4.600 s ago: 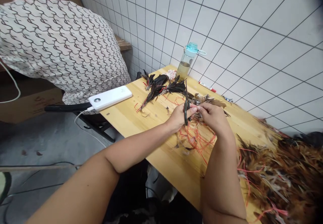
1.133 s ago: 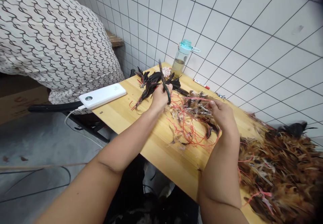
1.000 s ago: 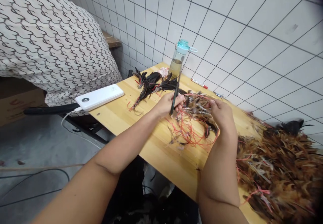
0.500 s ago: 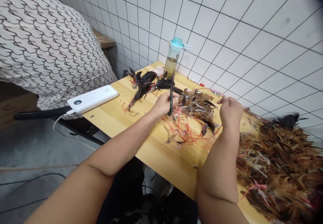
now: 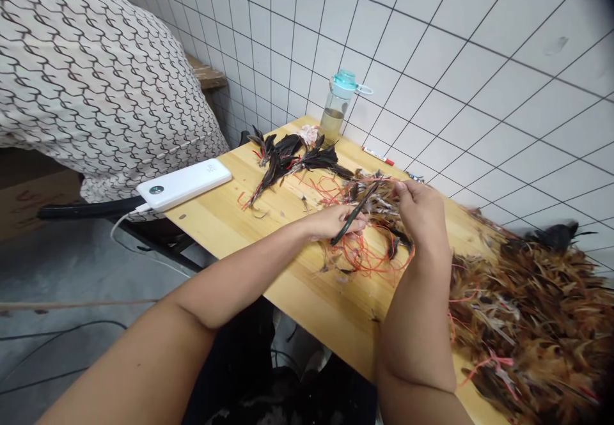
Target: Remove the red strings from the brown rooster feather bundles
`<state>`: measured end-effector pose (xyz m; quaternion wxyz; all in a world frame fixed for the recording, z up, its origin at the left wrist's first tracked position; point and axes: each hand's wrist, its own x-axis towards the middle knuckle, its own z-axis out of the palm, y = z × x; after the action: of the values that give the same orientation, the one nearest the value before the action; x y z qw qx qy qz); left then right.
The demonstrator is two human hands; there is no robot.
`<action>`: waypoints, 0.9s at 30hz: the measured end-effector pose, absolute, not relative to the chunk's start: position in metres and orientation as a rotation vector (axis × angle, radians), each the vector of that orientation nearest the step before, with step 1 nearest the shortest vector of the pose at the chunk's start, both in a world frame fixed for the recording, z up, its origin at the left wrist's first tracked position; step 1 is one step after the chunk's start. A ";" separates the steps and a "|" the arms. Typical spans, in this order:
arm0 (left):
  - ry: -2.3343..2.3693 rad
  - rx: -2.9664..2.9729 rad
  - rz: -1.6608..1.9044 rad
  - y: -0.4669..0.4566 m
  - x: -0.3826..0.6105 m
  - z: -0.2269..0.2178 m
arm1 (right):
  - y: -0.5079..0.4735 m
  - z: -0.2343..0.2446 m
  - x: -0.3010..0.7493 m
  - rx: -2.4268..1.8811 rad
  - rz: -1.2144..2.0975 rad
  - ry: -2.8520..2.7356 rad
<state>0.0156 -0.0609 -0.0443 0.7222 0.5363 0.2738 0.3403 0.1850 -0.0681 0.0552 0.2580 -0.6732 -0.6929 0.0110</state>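
We see two bare hands meeting over one pale wooden table (image 5: 288, 278) with a smooth, visible grain. The left hand (image 5: 330, 220) has its grip closed round one pair of slim, dark scissors (image 5: 352, 217), slanted with the tip toward the right hand (image 5: 419, 211). That hand's grip pinches shut on a small tuft of brown feathers (image 5: 386, 206), which sits on the table between the two hands, above a loose tangle of thin red thread (image 5: 364, 255).

Farther back lie one spiky cluster of black feathers (image 5: 292, 156), one flat white power bank (image 5: 185, 184) (cable attached), one clear bottle (image 5: 338, 105) with a teal cap, and one red-and-white marker (image 5: 378, 155). One large fluffy heap of brown feathers (image 5: 527, 303) covers the table's right end.

A white square-tiled wall (image 5: 432, 41) runs behind the table, the floor (image 5: 71, 271) is grey, and a second person (image 5: 96, 73) in patterned cloth sits at the left.
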 end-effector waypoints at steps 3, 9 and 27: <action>0.690 1.181 0.820 -0.060 0.018 -0.044 | -0.068 0.054 0.180 -1.866 0.054 -1.899; 0.778 1.231 0.867 -0.056 0.026 -0.051 | -0.065 0.049 0.179 -1.925 0.074 -1.875; 0.676 1.027 0.916 -0.063 0.031 -0.051 | -0.065 0.047 0.165 -1.916 0.001 -1.972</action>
<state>0.0310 -0.0626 -0.0515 0.7204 0.4646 0.3057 0.4145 0.1648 -0.0651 0.0465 0.1947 -0.6835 -0.7035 0.0003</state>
